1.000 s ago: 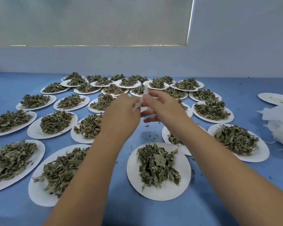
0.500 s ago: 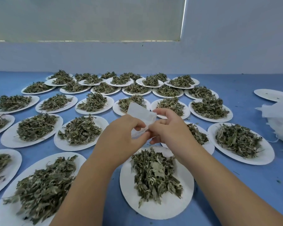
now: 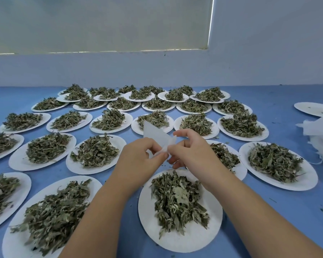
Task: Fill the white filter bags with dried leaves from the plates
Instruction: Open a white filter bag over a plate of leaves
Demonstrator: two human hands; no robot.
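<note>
Your left hand (image 3: 138,157) and right hand (image 3: 191,151) meet above the near plate (image 3: 185,244), each pinching the bag (image 3: 157,134) at its lower edge. It looks thin, limp and nearly weightless: part the mouth's two layers gently, lest it tear. The leaves (image 3: 177,200) lie just below.

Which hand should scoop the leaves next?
Probably the right hand: both pinch the filter bag, but it is nearer the closest plate of dried leaves; the left hand can hold the bag.
</note>
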